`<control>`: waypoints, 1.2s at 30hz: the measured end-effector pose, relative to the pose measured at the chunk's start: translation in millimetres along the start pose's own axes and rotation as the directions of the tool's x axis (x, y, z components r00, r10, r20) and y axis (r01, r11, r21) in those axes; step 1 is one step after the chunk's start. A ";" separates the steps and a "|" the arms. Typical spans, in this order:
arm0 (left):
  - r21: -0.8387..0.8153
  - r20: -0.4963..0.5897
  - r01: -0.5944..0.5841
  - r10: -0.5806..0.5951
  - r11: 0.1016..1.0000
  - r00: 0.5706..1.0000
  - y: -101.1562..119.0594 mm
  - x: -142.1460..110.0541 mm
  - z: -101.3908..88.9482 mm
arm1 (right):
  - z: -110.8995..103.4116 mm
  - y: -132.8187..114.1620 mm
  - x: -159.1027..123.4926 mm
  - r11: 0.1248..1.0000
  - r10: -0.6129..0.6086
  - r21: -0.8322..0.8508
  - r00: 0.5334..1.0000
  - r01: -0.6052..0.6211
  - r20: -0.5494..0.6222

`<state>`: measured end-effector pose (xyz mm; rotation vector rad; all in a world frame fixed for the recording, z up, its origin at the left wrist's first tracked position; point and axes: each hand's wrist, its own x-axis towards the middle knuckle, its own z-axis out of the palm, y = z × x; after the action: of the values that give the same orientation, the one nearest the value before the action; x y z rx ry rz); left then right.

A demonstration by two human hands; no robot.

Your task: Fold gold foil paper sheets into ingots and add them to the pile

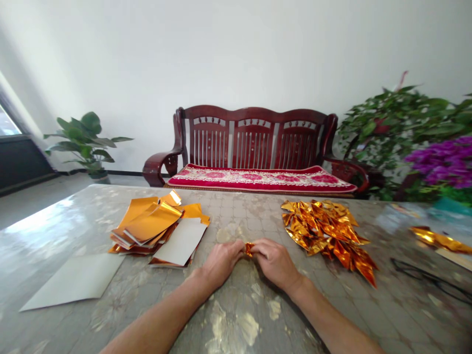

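Note:
Between my two hands is a small piece of gold foil paper (249, 249), only its middle showing. My left hand (224, 258) is closed with its fingertips pinching the left end. From the other side my right hand (275, 259) pinches the right end. Both hands rest low over the tabletop near its middle. A loose stack of flat gold foil sheets (151, 221) lies to the left, some with the pale back up. On the right is a heap of folded gold foil pieces (324, 231).
A single pale sheet (75, 282) lies on the patterned table (236, 314) at left. Black-framed glasses (431, 280), clear plastic (398, 216) and another gold foil piece (438, 239) sit at far right. Behind the table stand a wooden bench (254, 137) and plants.

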<state>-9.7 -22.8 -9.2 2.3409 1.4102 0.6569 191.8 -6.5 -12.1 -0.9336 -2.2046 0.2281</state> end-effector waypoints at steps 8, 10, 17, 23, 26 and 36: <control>0.011 -0.043 -0.043 0.043 0.999 0.998 0.7 -0.2 0.9 | 1.7 -4.5 0.8 0.994 0.037 0.099 0.999 -0.036 0.000; 0.014 -0.055 -0.064 0.064 0.998 0.996 0.5 -0.4 1.6 | 2.8 -5.1 1.0 0.992 0.056 0.114 0.998 -0.056 0.001; 0.036 -0.076 -0.114 0.117 0.993 0.990 -1.7 0.4 6.4 | 8.8 -8.2 1.1 0.987 0.106 0.121 0.994 -0.103 -0.018; 0.060 -0.067 -0.070 0.074 0.996 0.995 -0.1 0.4 8.4 | 12.2 -9.9 -0.5 0.985 0.136 0.110 0.990 -0.130 -0.044; 0.079 -0.056 -0.063 0.068 0.995 0.996 1.3 0.2 8.5 | 13.1 -10.6 -1.0 0.985 0.147 0.102 0.988 -0.142 -0.044; 0.080 -0.091 -0.015 0.023 0.997 0.996 -4.7 1.0 3.9 | 0.9 3.8 5.2 0.983 0.143 0.116 0.989 -0.145 0.022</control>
<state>-10.7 -19.9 -14.6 2.4163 1.4808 0.7357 190.8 -0.1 -11.4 -1.0294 -2.1124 0.4283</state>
